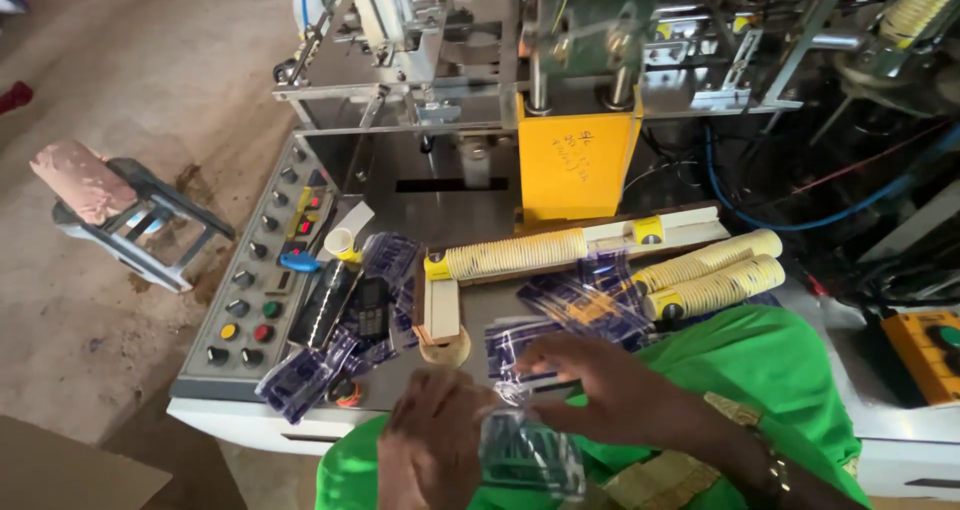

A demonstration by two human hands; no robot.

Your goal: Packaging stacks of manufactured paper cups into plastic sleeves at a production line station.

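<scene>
My left hand [430, 445] and my right hand [590, 385] both grip a clear plastic bag [530, 450] with blue print, held low in front of my green clothing. The right hand's fingers pinch the bag's top edge; the left hand holds its left side. Just beyond my hands, more clear bags [580, 305] with blue print lie on the machine's grey top. A long stack of nested paper cups [510, 255] lies on its side in a wooden trough. Two more cup stacks [710, 275] lie to the right.
A control panel [260, 270] with several coloured buttons slopes at the left. A black phone [372, 308] lies among loose bags [300, 380]. A yellow machine guard [575, 165] rises behind the cups. A folded chair [120, 215] stands on the dirt floor at left.
</scene>
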